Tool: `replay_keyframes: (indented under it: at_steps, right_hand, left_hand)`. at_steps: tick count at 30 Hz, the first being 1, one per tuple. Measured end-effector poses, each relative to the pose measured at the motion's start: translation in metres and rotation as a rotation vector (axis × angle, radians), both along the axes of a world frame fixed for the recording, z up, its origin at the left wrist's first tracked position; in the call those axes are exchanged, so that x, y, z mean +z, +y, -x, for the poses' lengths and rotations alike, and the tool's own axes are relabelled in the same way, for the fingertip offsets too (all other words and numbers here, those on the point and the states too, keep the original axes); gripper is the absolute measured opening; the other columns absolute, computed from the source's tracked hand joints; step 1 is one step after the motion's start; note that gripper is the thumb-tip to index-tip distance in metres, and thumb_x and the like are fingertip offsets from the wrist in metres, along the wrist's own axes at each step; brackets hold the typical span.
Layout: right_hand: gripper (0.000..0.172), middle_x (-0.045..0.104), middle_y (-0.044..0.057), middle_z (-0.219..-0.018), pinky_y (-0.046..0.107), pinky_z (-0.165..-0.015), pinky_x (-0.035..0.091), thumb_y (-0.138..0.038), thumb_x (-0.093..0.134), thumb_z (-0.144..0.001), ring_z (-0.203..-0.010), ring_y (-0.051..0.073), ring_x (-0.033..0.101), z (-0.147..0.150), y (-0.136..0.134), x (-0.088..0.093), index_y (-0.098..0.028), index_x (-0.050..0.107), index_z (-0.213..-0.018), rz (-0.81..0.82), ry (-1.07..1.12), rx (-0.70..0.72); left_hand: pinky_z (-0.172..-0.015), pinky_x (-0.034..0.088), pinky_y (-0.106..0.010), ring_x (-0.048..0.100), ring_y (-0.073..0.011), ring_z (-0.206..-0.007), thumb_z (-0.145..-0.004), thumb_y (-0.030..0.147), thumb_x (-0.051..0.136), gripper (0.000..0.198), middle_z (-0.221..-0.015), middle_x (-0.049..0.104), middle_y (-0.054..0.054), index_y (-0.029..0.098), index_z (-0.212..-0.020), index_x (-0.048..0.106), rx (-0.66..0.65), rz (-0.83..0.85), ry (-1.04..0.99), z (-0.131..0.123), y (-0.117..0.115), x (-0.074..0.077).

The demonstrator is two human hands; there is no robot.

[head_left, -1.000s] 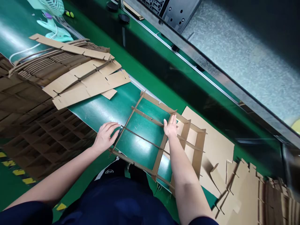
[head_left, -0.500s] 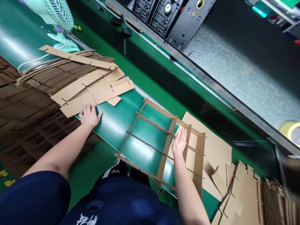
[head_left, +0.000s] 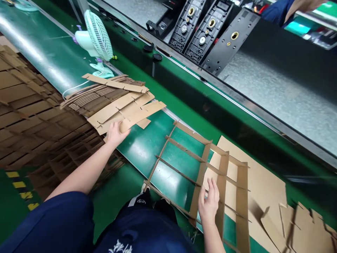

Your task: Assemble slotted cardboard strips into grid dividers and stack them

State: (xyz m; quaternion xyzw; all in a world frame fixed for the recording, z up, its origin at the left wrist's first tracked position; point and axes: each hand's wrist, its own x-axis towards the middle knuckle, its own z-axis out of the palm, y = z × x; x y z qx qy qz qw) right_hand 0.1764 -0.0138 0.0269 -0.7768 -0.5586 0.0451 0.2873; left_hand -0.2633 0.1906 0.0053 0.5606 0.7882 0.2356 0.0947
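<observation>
My left hand [head_left: 116, 134] is closed on the near end of a slotted cardboard strip [head_left: 144, 114], its fingers curled over the edge. That strip lies across other loose strips [head_left: 116, 108] at the left of the bench. To the right stands a cardboard divider grid [head_left: 181, 147] of interlocked strips, reaching over the bench's near edge. My right hand [head_left: 209, 200] is over the grid's cells, fingers stretched out and holding nothing. Whether it touches a strip I cannot tell.
A mint-green fan [head_left: 98, 38] stands behind a bundle of strips [head_left: 92, 98]. Stacked cardboard grids [head_left: 31, 105] fill the left. A flat cardboard sheet [head_left: 263, 182] lies beyond the grid. Black moulded parts [head_left: 200, 35] sit across the far rail, near another person's sleeve [head_left: 277, 12].
My left hand has gone from resting by the strips to gripping one end. My right hand has moved nearer to me over the grid. The view has shifted.
</observation>
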Motion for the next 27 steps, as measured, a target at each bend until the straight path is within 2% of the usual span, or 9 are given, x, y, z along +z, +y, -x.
replay_keyframes:
  at_steps: [3,5,7,8,10,12,16,21,27]
  right_hand:
    - [0.054,0.057,0.014,-0.129,0.043,-0.092,0.05,-0.047,0.04,-0.091,-0.115,0.024,0.056,0.033,0.019,0.024,-0.02,0.043,-0.137,0.094,0.294,0.144]
    - [0.057,0.06,0.012,-0.124,0.038,-0.086,0.052,-0.047,0.043,-0.09,-0.105,0.021,0.061,0.06,0.029,0.038,-0.021,0.038,-0.141,0.186,0.461,0.288]
    - [0.053,0.063,0.011,-0.118,0.034,-0.081,0.052,-0.047,0.044,-0.089,-0.1,0.02,0.063,0.085,0.034,0.048,-0.02,0.044,-0.135,0.238,0.526,0.396]
    - [0.048,0.066,0.011,-0.112,0.033,-0.079,0.051,-0.048,0.042,-0.09,-0.097,0.02,0.063,0.093,0.036,0.052,-0.019,0.05,-0.128,0.243,0.531,0.401]
    - [0.042,0.068,0.01,-0.097,0.032,-0.075,0.05,-0.048,0.034,-0.092,-0.087,0.02,0.064,0.097,0.037,0.055,-0.018,0.058,-0.11,0.234,0.525,0.306]
    - [0.043,0.068,0.008,-0.086,0.031,-0.07,0.049,-0.048,0.029,-0.093,-0.078,0.02,0.063,0.086,0.036,0.052,-0.017,0.059,-0.1,0.22,0.481,0.144]
    - [0.042,0.064,0.006,-0.073,0.031,-0.066,0.046,-0.05,0.03,-0.09,-0.069,0.021,0.06,0.045,0.034,0.038,-0.017,0.057,-0.094,0.269,0.278,-0.053]
    - [0.035,0.06,0.004,-0.064,0.03,-0.063,0.042,-0.043,0.031,-0.088,-0.064,0.021,0.058,0.034,0.039,0.031,-0.018,0.055,-0.088,0.358,0.164,-0.058]
    - [0.025,0.055,0.001,-0.059,0.026,-0.057,0.037,-0.038,0.036,-0.086,-0.059,0.018,0.054,0.041,0.051,0.049,-0.021,0.05,-0.075,0.417,0.094,0.003]
  left_hand:
    - [-0.096,0.045,-0.042,0.054,-0.0266,-0.11,-0.076,0.051,0.062,0.061,-0.116,0.054,-0.01,0.021,-0.127,0.047,-0.1,-0.144,-0.217,-0.056,-0.052,0.018]
    - [-0.094,0.047,-0.04,0.056,-0.024,-0.107,-0.078,0.047,0.063,0.056,-0.113,0.056,-0.009,0.023,-0.126,0.047,-0.282,-0.162,-0.374,-0.104,-0.096,0.03]
    - [-0.094,0.048,-0.039,0.055,-0.0226,-0.11,-0.079,0.043,0.063,0.057,-0.118,0.055,-0.009,0.026,-0.13,0.044,-0.481,-0.098,-0.49,-0.149,-0.138,0.039]
    - [-0.095,0.048,-0.038,0.054,-0.0222,-0.112,-0.078,0.042,0.064,0.064,-0.121,0.054,-0.011,0.026,-0.135,0.039,-0.572,-0.056,-0.515,-0.168,-0.155,0.041]
    - [-0.098,0.047,-0.039,0.05,-0.0236,-0.119,-0.076,0.047,0.067,0.081,-0.13,0.049,-0.014,0.022,-0.143,0.029,-0.738,0.028,-0.478,-0.19,-0.175,0.041]
    - [-0.103,0.041,-0.044,0.041,-0.028,-0.129,-0.074,0.055,0.066,0.089,-0.14,0.042,-0.017,0.019,-0.146,0.025,-0.827,0.061,-0.362,-0.194,-0.176,0.035]
    - [-0.111,0.025,-0.055,0.017,-0.0326,-0.142,-0.088,0.055,0.046,0.072,-0.152,0.026,-0.017,0.017,-0.146,0.029,-0.764,0.045,-0.1,-0.18,-0.146,0.009]
    - [-0.114,0.015,-0.055,0.01,-0.0302,-0.144,-0.09,0.048,0.043,0.069,-0.156,0.017,-0.014,0.014,-0.148,0.025,-0.815,0.123,0.106,-0.181,-0.126,-0.021]
    - [-0.115,0.011,-0.054,0.004,-0.0286,-0.145,-0.091,0.049,0.04,0.073,-0.157,0.01,-0.015,0.01,-0.149,0.02,-0.833,0.127,0.169,-0.184,-0.13,-0.026]
